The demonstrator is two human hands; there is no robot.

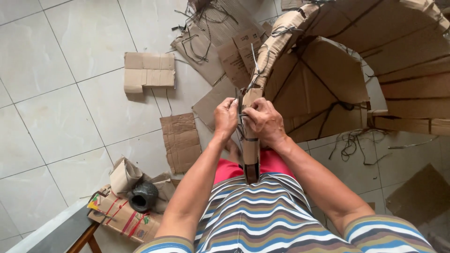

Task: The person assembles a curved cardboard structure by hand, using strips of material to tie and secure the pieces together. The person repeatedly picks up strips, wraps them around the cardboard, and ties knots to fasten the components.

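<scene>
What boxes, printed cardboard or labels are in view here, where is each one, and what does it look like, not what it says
Printed cardboard box: bottom left on the floor, brown with red stripes and a small yellow and green patch.
Printed cardboard pieces: top centre, above both hands, flat brown with dark print.
Plain folded cardboard: upper left on the tiles, rectangular, light brown, no visible print.
Flattened cardboard sheet: left of the left hand, creased brown.
No screens or signs.

Brown cardboard strip (pixel 251 140) upright, wire-bound (pixel 243 114), between knees
</scene>
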